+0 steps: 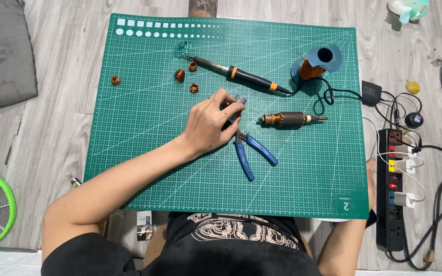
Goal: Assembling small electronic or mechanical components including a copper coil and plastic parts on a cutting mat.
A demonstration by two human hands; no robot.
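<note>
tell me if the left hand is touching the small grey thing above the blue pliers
Touching. The head view shows the left hand with its fingers closed around the small grey cylinder, no gap between them, just above the blue-handled pliers on the green cutting mat.

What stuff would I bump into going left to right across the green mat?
Lone copper coil → cluster of three copper coils → left hand holding a small grey part → blue-handled pliers → motor armature → blue spool of copper wire.
</note>
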